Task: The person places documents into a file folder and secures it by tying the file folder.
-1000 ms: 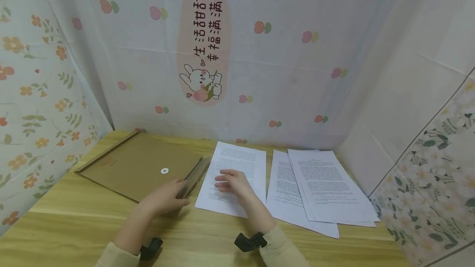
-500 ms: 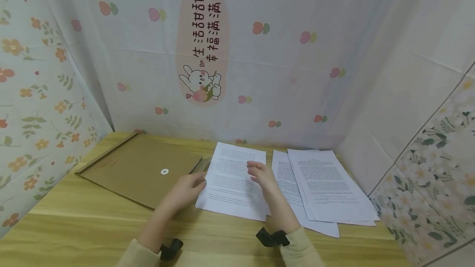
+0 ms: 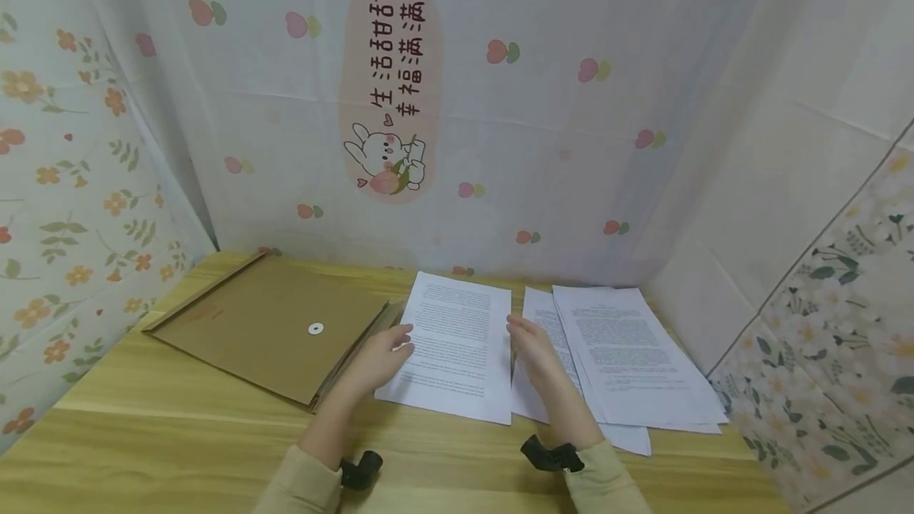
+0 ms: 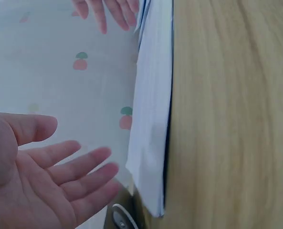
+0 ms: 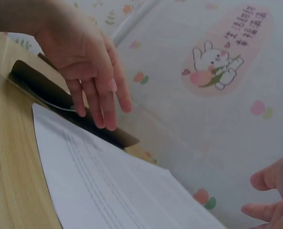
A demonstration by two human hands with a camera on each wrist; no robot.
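A stack of printed paper (image 3: 457,351) lies flat on the table between my two hands. My left hand (image 3: 374,363) hovers over the stack's left edge, fingers spread and holding nothing. In the left wrist view that same hand (image 4: 65,186) shows its open palm beside the white sheets (image 4: 153,105). Along the stack's right edge is my right hand (image 3: 539,351), fingers extended and palm turned inward. Only part of the right hand (image 5: 275,193) shows in the right wrist view. A brown kraft document envelope (image 3: 264,320) with a white round button lies just left of the stack.
More printed sheets (image 3: 628,355) lie fanned and overlapping on the right. The envelope's dark flap and string (image 5: 55,100) sit close to the middle stack in the right wrist view. Patterned cloth (image 3: 557,141) rises behind the wooden table (image 3: 428,458) and on both sides.
My left hand has let go of the envelope's flap and moved right to the middle stack. My right hand has shifted right, from above that stack to its right edge.
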